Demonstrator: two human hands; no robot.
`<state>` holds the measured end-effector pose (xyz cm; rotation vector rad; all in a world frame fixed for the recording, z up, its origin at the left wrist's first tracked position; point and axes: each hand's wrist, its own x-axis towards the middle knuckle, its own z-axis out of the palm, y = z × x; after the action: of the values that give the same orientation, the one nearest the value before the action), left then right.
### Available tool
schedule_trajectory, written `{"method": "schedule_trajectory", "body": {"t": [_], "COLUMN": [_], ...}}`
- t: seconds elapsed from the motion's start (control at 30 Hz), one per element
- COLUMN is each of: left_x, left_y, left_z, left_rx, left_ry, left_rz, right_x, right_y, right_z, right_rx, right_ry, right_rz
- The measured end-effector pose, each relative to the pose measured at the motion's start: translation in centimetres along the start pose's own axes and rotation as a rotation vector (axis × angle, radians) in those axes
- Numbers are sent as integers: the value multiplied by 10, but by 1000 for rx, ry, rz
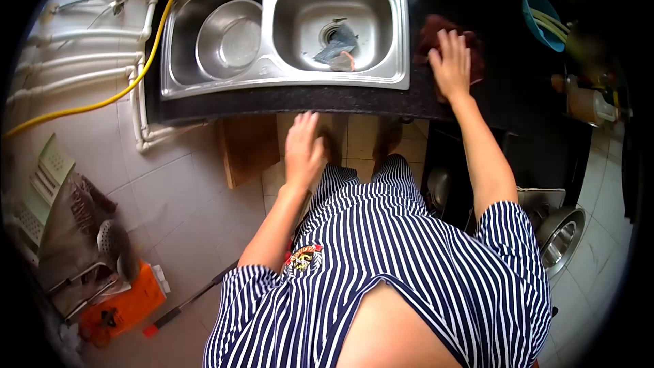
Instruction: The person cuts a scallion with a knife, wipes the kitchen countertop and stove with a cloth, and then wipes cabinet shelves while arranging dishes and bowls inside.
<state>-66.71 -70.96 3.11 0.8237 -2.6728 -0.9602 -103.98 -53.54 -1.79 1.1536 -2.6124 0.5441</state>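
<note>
My right hand (pixel 451 61) lies with its fingers stretched out on a dark red cloth (pixel 477 61), pressed flat on the black counter (pixel 259 101) to the right of the sink. My left hand (pixel 304 148) hangs in front of the counter's edge, near the sink's middle, slightly blurred, and nothing shows in it. In the right basin of the steel sink (pixel 402 75) lie a grey-blue crumpled item (pixel 338 42) and a small pinkish piece (pixel 343 62) beside the drain. The left basin holds a round metal bowl (pixel 235 37).
A yellow hose (pixel 146 68) runs down the left side past white pipes (pixel 136 95). At the upper right stands a blue bowl (pixel 541 20) with pale green stalks. A plastic container (pixel 591 105) sits at the right. Metal pots (pixel 560 238) are low at the right.
</note>
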Motion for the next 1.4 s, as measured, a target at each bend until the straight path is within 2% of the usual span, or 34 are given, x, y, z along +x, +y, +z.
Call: {"method": "schedule_trajectory", "body": {"t": [0.03, 0.1, 0.17, 0.23, 0.27, 0.37, 0.43, 0.5, 0.6, 0.67, 0.77, 0.8, 0.83, 0.87, 0.9, 0.93, 1.03, 1.1, 1.2, 1.27, 1.3, 1.37, 1.4], "left_x": [-25, -75, -121, -187, -213, -254, -282, -307, -296, -285, -281, -283, -287, -285, -270, -256, -257, -258, -203, -158, -119, -75, -51], "left_y": [-24, -78, -140, -224, -244, -246, -251, -267, -241, -231, -231, -232, -232, -231, -216, -200, -222, -258, -271, -271, -231, -207, -174], "left_z": [-14, -35, -54, -48, -49, -53, -45, -29, -39, -49, -64, -68, -73, -77, -92, -107, -98, -79, -72, -65, -76, -65, -65], "left_rx": [0, 16, -16, -64, -74, -56, -145, -313, -417, -467, -456, -451, -448, -450, -402, -349, -371, -388, -232, -166, -83, -95, -118], "left_ry": [5, -14, -159, -190, -217, -268, -357, -472, -429, -323, -215, -243, -193, -151, -205, -265, -369, -537, -714, -675, -635, -524, -521], "left_rz": [-142, -436, -773, -873, -907, -1036, -1068, -1079, -1084, -1083, -1098, -1081, -1053, -1017, -1050, -1076, -1082, -1046, -830, -754, -637, -524, -460], "right_x": [11, 19, 5, -28, -47, -98, -121, -125, -77, -44, -8, 6, 20, 24, 24, 24, 2, -9, -31, -47, -55, -67, -74], "right_y": [-1, -19, -50, -93, -111, -171, -205, -246, -337, -400, -493, -516, -532, -546, -553, -552, -519, -467, -381, -323, -294, -239, -213], "right_z": [14, 31, 31, 21, 17, 12, 23, 36, 45, 67, 119, 123, 127, 139, 151, 154, 155, 122, 94, 70, 55, 22, 12], "right_rx": [-32, -61, -43, 45, 87, 97, 74, 175, 420, 457, 615, 682, 739, 730, 711, 741, 716, 680, 656, 639, 618, 638, 618], "right_ry": [28, 22, 49, 60, 89, 178, 107, -41, -156, -248, -158, -213, -266, -223, -180, -193, -144, -201, -172, -175, -192, -195, -154], "right_rz": [157, 274, 264, 296, 301, 337, 259, 85, -167, -367, -574, -648, -715, -751, -782, -767, -721, -680, -599, -525, -477, -378, -320]}}
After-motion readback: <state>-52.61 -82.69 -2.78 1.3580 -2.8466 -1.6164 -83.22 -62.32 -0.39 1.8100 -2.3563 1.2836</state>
